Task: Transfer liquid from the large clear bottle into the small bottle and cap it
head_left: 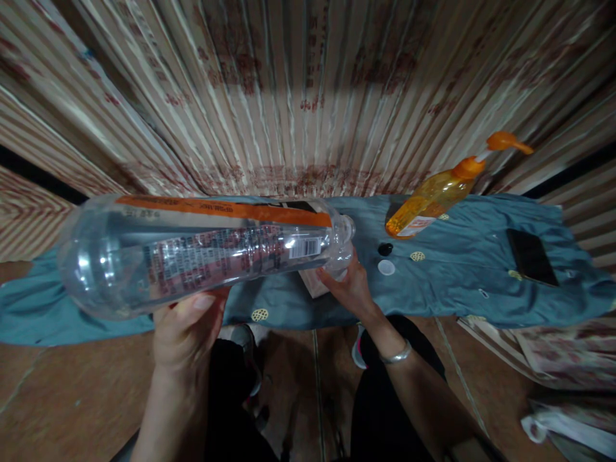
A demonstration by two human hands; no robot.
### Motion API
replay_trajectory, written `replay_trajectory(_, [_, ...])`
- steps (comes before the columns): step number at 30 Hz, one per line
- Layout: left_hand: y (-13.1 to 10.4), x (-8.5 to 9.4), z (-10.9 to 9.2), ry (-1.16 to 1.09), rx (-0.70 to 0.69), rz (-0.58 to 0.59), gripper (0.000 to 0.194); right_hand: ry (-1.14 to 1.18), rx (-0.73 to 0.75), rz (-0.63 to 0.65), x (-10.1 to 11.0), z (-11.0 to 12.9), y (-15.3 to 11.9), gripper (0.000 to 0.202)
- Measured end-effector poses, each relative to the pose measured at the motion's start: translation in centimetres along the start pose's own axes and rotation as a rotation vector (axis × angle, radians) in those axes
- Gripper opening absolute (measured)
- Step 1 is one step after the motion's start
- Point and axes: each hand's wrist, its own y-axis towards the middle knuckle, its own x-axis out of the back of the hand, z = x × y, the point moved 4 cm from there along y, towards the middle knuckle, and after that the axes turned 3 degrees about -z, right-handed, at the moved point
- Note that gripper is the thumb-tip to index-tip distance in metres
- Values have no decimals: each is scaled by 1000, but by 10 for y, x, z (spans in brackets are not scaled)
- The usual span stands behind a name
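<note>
A large clear plastic bottle [250, 256] with an orange-edged label and a barcode lies tilted on its side in the air. My left hand [190, 327] grips it from below, thumb along its side. The bottle's uncapped mouth points right, towards my right hand [351, 289]. My right hand's fingers are closed round a small clear container [339, 260] just under that mouth; its exact kind is hard to make out. Right of this hand, a black cap [385, 249] and a round whitish disc [385, 267] lie on the cloth.
An orange pump bottle [428, 199] stands at the right on the blue-green cloth [462, 269]. Farther right lies a dark flat phone-like object [532, 256]. Beneath the bottle a pale box [314, 287] is partly hidden. A pleated patterned curtain [308, 96] hangs behind.
</note>
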Motion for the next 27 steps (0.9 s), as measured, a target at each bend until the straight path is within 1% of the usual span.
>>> replay_trajectory(5, [0,0,2,-8,15,-20,66,2,29,-2,0,1,0,78])
replay_trajectory(10, [0,-1,3,2,22,-56,71,4,13,8,-1,0,0,80])
replay_trajectory(15, [0,3,3,16,24,-85,76,12,11,8,-1,1,0,79])
replay_trajectory(19, [0,2,2,8,11,-57,70,14,10,13,0,3,1,80])
replay_trajectory(22, [-1,-3,0,12,2,-36,66,-3,0,-1,0,3,1,81])
replay_trajectory(27, [0,-13,-4,43,-36,17,70,-16,-19,4,0,0,2,81])
